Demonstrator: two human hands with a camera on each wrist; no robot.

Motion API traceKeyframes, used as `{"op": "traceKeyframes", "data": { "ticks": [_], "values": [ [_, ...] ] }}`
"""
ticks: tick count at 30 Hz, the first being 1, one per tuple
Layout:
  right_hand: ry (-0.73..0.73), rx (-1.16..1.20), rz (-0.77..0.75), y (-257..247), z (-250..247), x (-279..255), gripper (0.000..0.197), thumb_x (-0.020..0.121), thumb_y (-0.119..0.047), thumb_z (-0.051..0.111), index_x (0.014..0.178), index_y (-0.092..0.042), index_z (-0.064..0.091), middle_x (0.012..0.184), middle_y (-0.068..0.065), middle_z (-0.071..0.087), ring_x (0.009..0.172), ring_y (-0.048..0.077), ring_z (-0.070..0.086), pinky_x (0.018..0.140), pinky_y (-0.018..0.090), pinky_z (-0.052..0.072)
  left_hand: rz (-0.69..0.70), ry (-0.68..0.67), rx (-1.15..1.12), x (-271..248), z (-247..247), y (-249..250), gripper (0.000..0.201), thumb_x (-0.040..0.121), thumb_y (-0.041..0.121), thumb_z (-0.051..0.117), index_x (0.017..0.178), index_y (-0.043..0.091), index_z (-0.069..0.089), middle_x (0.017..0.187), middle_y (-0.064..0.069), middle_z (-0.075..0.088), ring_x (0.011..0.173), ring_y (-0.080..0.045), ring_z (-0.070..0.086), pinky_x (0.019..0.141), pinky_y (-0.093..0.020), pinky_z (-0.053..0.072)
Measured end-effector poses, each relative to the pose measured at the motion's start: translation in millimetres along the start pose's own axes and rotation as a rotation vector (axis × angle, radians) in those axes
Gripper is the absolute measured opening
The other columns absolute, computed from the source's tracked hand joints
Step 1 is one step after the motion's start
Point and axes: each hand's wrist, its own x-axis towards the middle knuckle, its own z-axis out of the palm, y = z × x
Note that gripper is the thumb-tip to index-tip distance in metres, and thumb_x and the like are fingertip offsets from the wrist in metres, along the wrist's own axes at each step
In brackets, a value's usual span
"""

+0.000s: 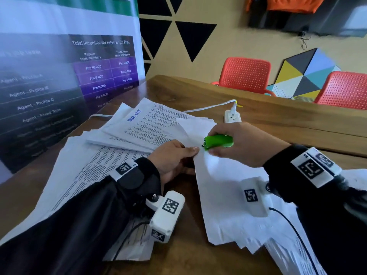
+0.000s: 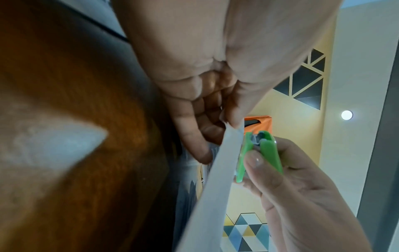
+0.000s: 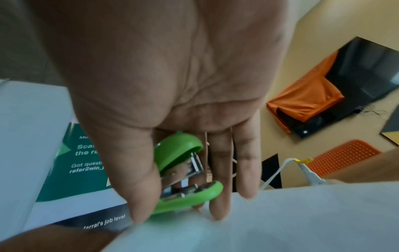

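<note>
A small green stapler [image 1: 218, 141] sits in my right hand [image 1: 238, 145], thumb under it and fingers over it, its mouth at the top corner of a raised stack of white sheets [image 1: 228, 193]. My left hand [image 1: 174, 157] pinches that same corner between thumb and fingers. In the left wrist view the sheets [image 2: 215, 179] run edge-on past the stapler [image 2: 259, 150], which is slightly apart from them. The right wrist view shows the stapler [image 3: 185, 173] part open, its metal magazine visible, just above the paper [image 3: 280, 221].
Loose printed pages [image 1: 139, 128] lie fanned over the wooden table [image 1: 198, 90], with more under my left arm. A white power strip [image 1: 232, 116] with a plugged cable stands behind my right hand. A banner [image 1: 69, 76] rises at left; orange chairs [image 1: 246, 74] stand beyond.
</note>
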Motion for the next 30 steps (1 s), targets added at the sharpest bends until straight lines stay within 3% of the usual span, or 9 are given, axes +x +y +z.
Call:
{"op": "traceKeyframes", "data": {
  "ticks": [3,6,9,15,20,27,30],
  "values": [
    [0.062,-0.056,-0.055,0.8,5.8,3.3,0.022,0.088,-0.042,0.07,0.109,-0.036,0.066,0.089,-0.018,0.06,0.086,0.011,0.053,0.074,0.03,0.045,-0.001,0.015,-0.078,-1.8,2.7,-2.5,0.013,0.097,0.004,0.057,0.102,0.002,0.069,0.089,-0.012,0.075,0.071,-0.021,0.073,0.057,-0.034,0.061],
    [0.1,-0.068,-0.059,3.9,10.1,4.9,0.022,0.088,-0.039,0.07,0.11,-0.037,0.065,0.079,-0.024,0.051,0.081,0.011,0.049,0.069,0.027,0.039,-0.002,0.054,-0.158,-2.3,2.7,-6.2,0.007,0.095,0.009,0.061,0.094,0.009,0.068,0.09,-0.01,0.075,0.072,-0.021,0.073,0.059,-0.032,0.061],
    [0.123,-0.061,-0.059,7.3,10.8,5.7,0.022,0.088,-0.036,0.07,0.11,-0.037,0.066,0.079,-0.027,0.05,0.083,0.01,0.049,0.072,0.027,0.041,0.032,0.087,-0.18,-0.7,1.6,-7.1,0.006,0.091,0.009,0.065,0.088,0.012,0.061,0.087,-0.01,0.073,0.068,-0.022,0.071,0.06,-0.034,0.062],
    [0.154,-0.069,-0.121,8.5,8.3,6.4,0.025,0.088,-0.028,0.07,0.113,-0.034,0.069,0.105,-0.011,0.066,0.094,0.013,0.056,0.085,0.036,0.049,0.112,0.141,-0.111,-2.5,5.4,-7.6,0.004,0.091,0.006,0.067,0.09,0.002,0.065,0.081,-0.012,0.073,0.064,-0.023,0.07,0.059,-0.034,0.061],
    [0.181,-0.065,-0.163,9.8,9.9,8.5,0.026,0.088,-0.025,0.07,0.112,-0.034,0.07,0.106,-0.009,0.065,0.095,0.015,0.059,0.085,0.04,0.052,0.143,0.157,-0.086,-3.5,7.4,-7.3,0.017,0.091,0.008,0.067,0.106,-0.001,0.064,0.079,-0.012,0.072,0.063,-0.023,0.069,0.06,-0.034,0.059],
    [0.19,-0.048,-0.226,9.9,11.5,10.9,0.026,0.088,-0.022,0.071,0.112,-0.031,0.071,0.107,-0.01,0.065,0.096,0.011,0.059,0.087,0.036,0.05,0.143,0.196,-0.052,-4.2,7.9,-7.4,0.018,0.091,0.007,0.067,0.104,-0.004,0.066,0.082,-0.014,0.068,0.064,-0.027,0.065,0.054,-0.031,0.058],
    [0.191,-0.081,-0.241,8.3,11.5,11.8,0.026,0.089,-0.02,0.069,0.113,-0.03,0.071,0.108,-0.009,0.065,0.096,0.012,0.058,0.087,0.034,0.049,0.144,0.203,-0.032,-3.9,7.3,-7.7,0.009,0.091,0.007,0.067,0.089,-0.002,0.067,0.082,-0.014,0.07,0.064,-0.025,0.066,0.056,-0.032,0.059]
  ]
}}
